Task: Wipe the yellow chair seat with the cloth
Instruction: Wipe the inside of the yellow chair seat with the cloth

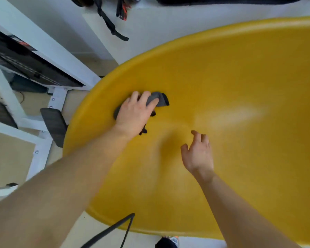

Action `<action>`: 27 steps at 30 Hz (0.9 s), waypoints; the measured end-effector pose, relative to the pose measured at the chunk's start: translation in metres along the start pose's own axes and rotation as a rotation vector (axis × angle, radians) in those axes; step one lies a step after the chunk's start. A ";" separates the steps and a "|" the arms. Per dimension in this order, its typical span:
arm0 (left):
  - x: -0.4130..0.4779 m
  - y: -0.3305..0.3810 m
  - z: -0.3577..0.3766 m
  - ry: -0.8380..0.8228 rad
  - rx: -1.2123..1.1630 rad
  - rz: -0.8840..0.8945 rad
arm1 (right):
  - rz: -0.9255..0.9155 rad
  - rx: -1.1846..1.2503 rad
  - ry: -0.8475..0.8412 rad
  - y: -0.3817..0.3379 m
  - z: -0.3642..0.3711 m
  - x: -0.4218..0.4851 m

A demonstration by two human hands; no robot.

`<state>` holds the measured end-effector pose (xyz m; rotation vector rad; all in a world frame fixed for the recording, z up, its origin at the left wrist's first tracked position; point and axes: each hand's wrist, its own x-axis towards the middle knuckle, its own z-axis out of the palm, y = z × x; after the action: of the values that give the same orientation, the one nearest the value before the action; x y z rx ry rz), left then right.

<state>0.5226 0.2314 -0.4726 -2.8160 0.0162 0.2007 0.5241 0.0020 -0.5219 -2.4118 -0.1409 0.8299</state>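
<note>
The yellow chair seat [240, 90] is a wide, smooth, curved shell that fills most of the view. A grey cloth [160, 98] with dark edges lies bunched on the seat's left part. My left hand [135, 114] lies on top of the cloth with its fingers curled over the fabric, pressing it against the seat; much of the cloth is hidden beneath the palm. My right hand [198, 153] hovers over the middle of the seat, fingers loosely spread, holding nothing.
A white desk frame [43, 49] with dark equipment stands to the left. A dark armrest pad [54, 125] sits close to the seat's left rim. Black straps [113, 27] hang against the white wall behind. A black cord [115, 230] crosses the floor at the front.
</note>
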 end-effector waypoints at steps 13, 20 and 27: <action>-0.113 0.080 -0.008 -0.356 -1.651 -0.778 | 0.164 0.973 -0.410 -0.051 0.041 -0.072; -0.111 -0.024 -0.093 0.202 -1.010 -0.459 | -0.219 0.907 0.057 -0.160 -0.008 -0.049; -0.151 -0.078 -0.046 0.045 -1.259 -0.997 | -0.178 0.745 0.326 -0.215 0.048 0.011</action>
<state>0.3822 0.2895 -0.3834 -3.4107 -2.0739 -0.1692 0.5226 0.2067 -0.4389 -1.7572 0.0732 0.3103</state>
